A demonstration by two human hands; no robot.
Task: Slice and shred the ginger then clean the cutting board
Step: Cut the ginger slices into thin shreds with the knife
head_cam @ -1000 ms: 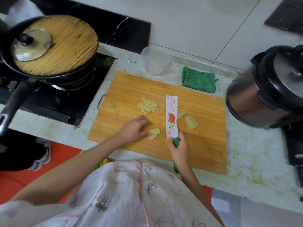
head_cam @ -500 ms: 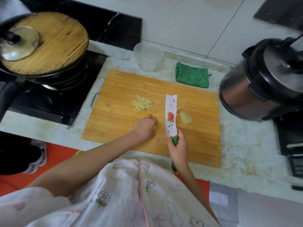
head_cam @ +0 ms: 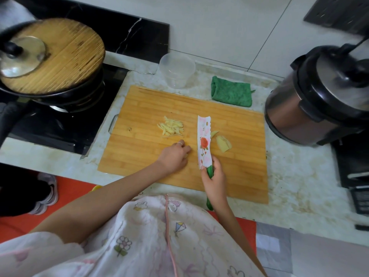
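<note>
Pale ginger shreds (head_cam: 171, 127) piled, yellow ginger chunks (head_cam: 223, 143) waiting; your right hand (head_cam: 214, 176) is gripping the flower-printed white knife (head_cam: 204, 140); left hand (head_cam: 175, 156) grasp untellable.

Well out to the left of my left hand (head_cam: 173, 156), a black pan (head_cam: 65, 98) sits on the dark stove (head_cam: 60, 128). A round bamboo lid (head_cam: 75, 56) covers it, with a smaller glass lid (head_cam: 24, 56) lying on top. Beyond both hands, by the wall, stands a clear plastic tub (head_cam: 176, 70). Far to the right of my right hand (head_cam: 214, 177), a pressure cooker (head_cam: 319, 100) stands on the marble bench (head_cam: 299, 176). On the floor, nearer me than the left hand, are a red mat (head_cam: 75, 188) and a shoe (head_cam: 46, 196).
</note>
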